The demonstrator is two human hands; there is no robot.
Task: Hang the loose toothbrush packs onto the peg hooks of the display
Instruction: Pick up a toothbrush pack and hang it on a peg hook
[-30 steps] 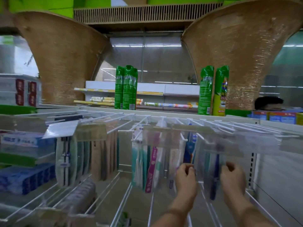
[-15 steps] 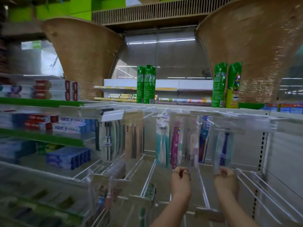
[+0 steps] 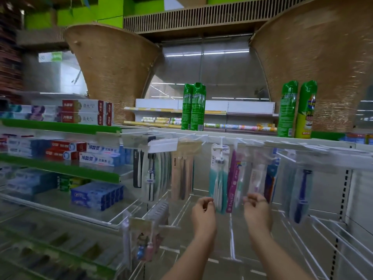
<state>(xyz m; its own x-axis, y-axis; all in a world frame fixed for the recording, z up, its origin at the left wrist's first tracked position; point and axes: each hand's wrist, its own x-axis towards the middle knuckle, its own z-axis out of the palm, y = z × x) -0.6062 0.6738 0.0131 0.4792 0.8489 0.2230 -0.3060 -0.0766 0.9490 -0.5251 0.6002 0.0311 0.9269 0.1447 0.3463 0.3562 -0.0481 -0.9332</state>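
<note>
Toothbrush packs hang in a row from white peg hooks (image 3: 222, 142) across the display. A teal pack (image 3: 219, 178) and a pink "Doctor" pack (image 3: 232, 184) hang in the middle. A clear pack with a blue toothbrush (image 3: 301, 190) hangs further right, apart from both hands. My left hand (image 3: 203, 211) is curled just below and left of the teal pack. My right hand (image 3: 257, 211) is curled below the pale packs right of the pink one. I see nothing held in either hand.
Dark packs (image 3: 150, 174) and beige packs (image 3: 181, 174) hang to the left. A lower peg carries a children's toothbrush pack (image 3: 145, 239). Bare white pegs (image 3: 333, 239) stick out at the lower right. Toothpaste boxes (image 3: 96, 156) fill the left shelves. Green spray cans (image 3: 193, 107) stand on top.
Both hands have come down and away from the blue toothbrush pack, which stays hanging on its hook. The view has pulled back and swung left, showing more of the toothpaste shelves.
</note>
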